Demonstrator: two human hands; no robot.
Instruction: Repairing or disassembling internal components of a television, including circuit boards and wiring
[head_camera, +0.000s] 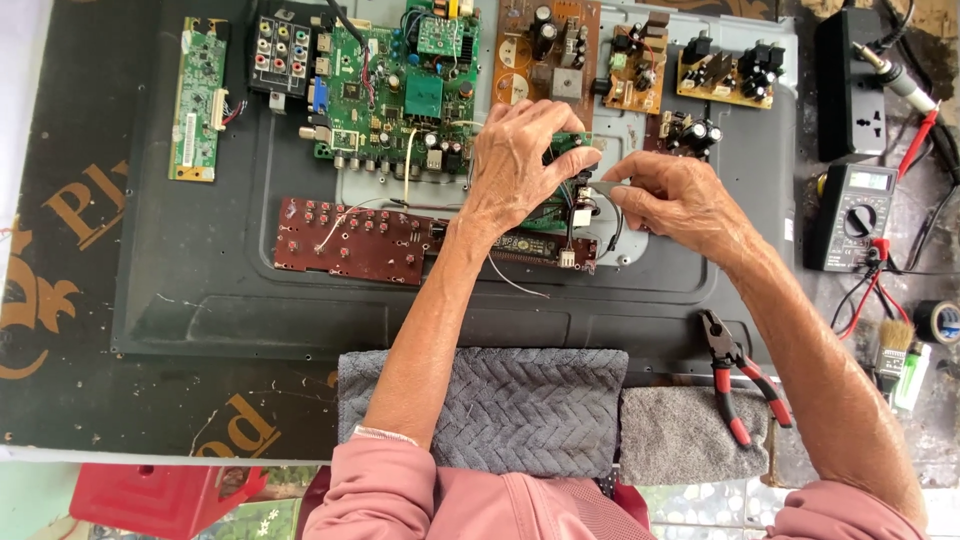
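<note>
Cluttered workbench (60, 330), dark panel (230, 300), towels (520, 405)

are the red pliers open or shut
Open. The pliers lie at the panel's lower right edge, jaws slightly parted and the red handles spread apart, away from both hands.

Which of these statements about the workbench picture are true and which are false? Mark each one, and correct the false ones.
1. The left hand grips a small green circuit board. True.
2. The red-handled pliers are held in the right hand. False: they lie near the grey towel, untouched; the right hand pinches a small metal tool at the board.
3. A multimeter sits to the right of the hands. True.
4. The dark red button board lies above the large green board. False: it lies below it, nearer the person.
</note>
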